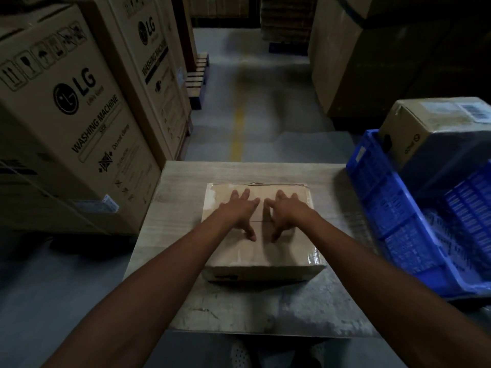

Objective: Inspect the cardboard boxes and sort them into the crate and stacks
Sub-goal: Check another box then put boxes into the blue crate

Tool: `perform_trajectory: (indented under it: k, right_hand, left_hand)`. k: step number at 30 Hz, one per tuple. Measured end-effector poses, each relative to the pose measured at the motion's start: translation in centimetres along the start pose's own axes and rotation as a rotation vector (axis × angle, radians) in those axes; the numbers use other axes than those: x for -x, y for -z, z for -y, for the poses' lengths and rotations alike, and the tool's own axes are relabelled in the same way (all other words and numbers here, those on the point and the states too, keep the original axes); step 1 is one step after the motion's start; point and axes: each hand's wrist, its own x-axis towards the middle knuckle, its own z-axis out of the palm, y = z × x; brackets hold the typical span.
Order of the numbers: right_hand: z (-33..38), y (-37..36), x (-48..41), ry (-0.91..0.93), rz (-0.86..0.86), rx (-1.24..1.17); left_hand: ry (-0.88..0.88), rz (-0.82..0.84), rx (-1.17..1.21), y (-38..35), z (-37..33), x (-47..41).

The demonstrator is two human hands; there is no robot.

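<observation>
A flat taped cardboard box (265, 254) lies in the middle of a small wooden table (183, 181). My left hand (240, 211) and my right hand (285, 212) both rest flat on the box's top, fingers spread, side by side near the centre seam. Neither hand grips anything. To the right stands a blue plastic crate (382, 197), tilted, with another cardboard box (430, 128) with a barcode label sitting in its far end.
Tall washing-machine cartons (71, 115) stand stacked at the left, close to the table. More large cartons (372, 62) rise at the back right. A grey floor aisle with a yellow line (237, 128) runs ahead, with wooden pallets (196, 78) beside it.
</observation>
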Motion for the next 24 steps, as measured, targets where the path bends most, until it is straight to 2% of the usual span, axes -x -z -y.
perform_trajectory:
  k: [7,12,20,22,24]
  right_hand:
    - [-2.6,-0.4,2.2,0.007,-0.007,-0.014]
    - [-2.5,-0.4,3.0,0.012,-0.037,-0.023]
    - [0.6,-1.2,3.3,-0.009,0.090,-0.068]
    - [0.1,-0.9,3.2,0.014,0.091,-0.063]
    - [-0.5,-1.8,3.5,0.035,0.022,-0.124]
  left_hand:
    - [0.005,0.064,-0.070,0.4,2.2,3.2]
    - [0.022,0.081,-0.058,0.8,1.3,3.4]
    - [0.004,0.102,0.042,-0.6,0.1,4.0]
    - [-0.013,0.089,0.044,-0.3,0.5,4.0]
    - [-0.032,0.015,0.053,-0.9,1.3,4.0]
